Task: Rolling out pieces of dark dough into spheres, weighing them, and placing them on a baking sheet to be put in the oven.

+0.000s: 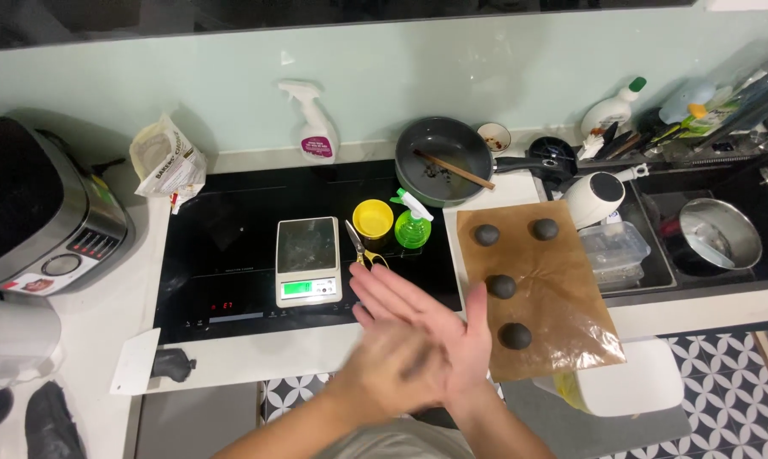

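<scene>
At the far left a silver appliance (39, 212) is seen on the worktop (103, 323), with a crumpled paper bag (167, 157) beyond it. A white scraper (135, 361) lies at the near edge beside a dark lump of dough (173, 364). On the black hob (239, 255) a digital scale (307, 259) is set, then yellow-handled scissors (360, 246), a yellow cup (373, 221) whose contents cannot be made out, and a green spray bottle (412, 223).

In the near middle, the left hand (392, 365) and right hand (431, 327) are pressed palm to palm, fingers extended flat. A dark smudge between them is probably a piece of dough being rolled, though blur hides it. Such dough is judged soft, light and slightly sticky, best cradled loosely in the palms rather than pinched.

To the right, four dark dough balls (501, 286) are laid out on brown baking paper (563, 297). Farther off, a grey pan (443, 161) holds a wooden stick and a few dark crumbs, and a steel pot (720, 234) sits in the sink.
</scene>
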